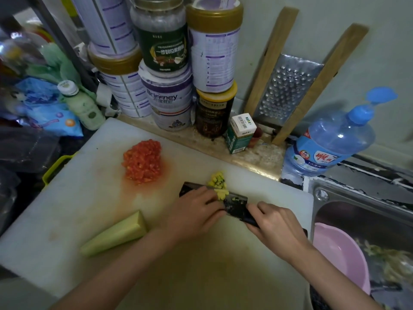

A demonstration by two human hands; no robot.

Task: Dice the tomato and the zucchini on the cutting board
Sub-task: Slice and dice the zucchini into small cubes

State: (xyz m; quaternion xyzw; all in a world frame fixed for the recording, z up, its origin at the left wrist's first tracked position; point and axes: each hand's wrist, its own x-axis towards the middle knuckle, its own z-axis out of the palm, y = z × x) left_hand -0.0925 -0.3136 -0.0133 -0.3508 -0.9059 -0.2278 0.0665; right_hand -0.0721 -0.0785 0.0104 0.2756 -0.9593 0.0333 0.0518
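A pile of diced red tomato (143, 162) lies on the white cutting board (89, 198), towards its far left. A small heap of diced yellow-green zucchini (218, 183) sits near the board's far middle, and more bits cling to the dark knife blade (234, 203). My right hand (277, 224) grips the knife's handle. My left hand (196, 213) lies over the blade with its fingertips touching the zucchini bits on it. A long uncut zucchini piece (116, 234) lies on the board to the left of my left forearm.
Stacked tins and jars (167, 63) stand behind the board. A small green box (240, 133), a metal grater (288, 88) and a blue detergent bottle (330, 139) line the wall. At the right is a steel sink (357, 209) holding a pink basin (342, 249).
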